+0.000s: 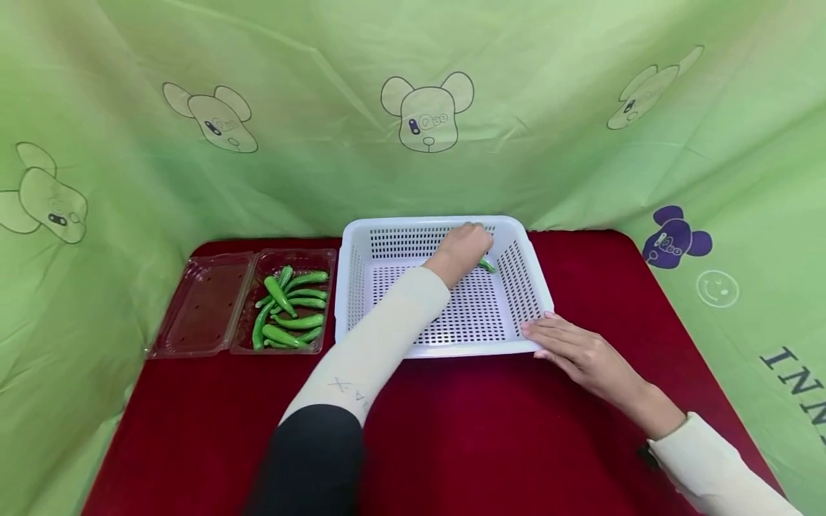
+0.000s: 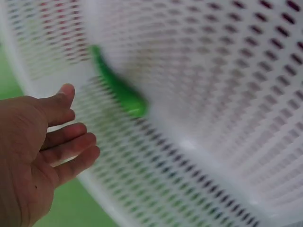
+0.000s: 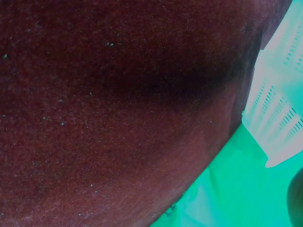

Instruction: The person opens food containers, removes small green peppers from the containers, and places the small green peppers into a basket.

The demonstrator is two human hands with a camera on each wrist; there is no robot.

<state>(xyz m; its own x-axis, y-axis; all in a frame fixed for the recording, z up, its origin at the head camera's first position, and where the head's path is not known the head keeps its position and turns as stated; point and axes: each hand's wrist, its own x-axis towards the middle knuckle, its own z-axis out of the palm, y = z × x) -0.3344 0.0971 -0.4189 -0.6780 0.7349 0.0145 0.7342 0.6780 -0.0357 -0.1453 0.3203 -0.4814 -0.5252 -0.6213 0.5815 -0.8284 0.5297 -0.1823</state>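
A white perforated basket (image 1: pixel 445 350) stands at the back of the table. My left hand (image 1: pixel 466 247) reaches over its far right part, holding nothing; in the left wrist view the hand's (image 2: pixel 42 151) fingers are loosely bent. A single green chili pepper (image 2: pixel 124 94) lies inside the basket, a short way beyond these fingertips; the head view shows part of the same pepper (image 1: pixel 487 266) beside the hand. With fingers extended, my right hand (image 1: pixel 577 351) touches the basket's near right corner. Only a dark sliver of the right hand (image 3: pixel 297 201) enters the right wrist view.
Left of the basket, a clear plastic box (image 1: pixel 236 337) holds several green chili peppers (image 1: pixel 300 322), its lid (image 1: pixel 203 304) folded out to the left. Red cloth (image 1: pixel 452 430) covers the table. Green printed curtains (image 1: pixel 310 165) close in the back and sides.
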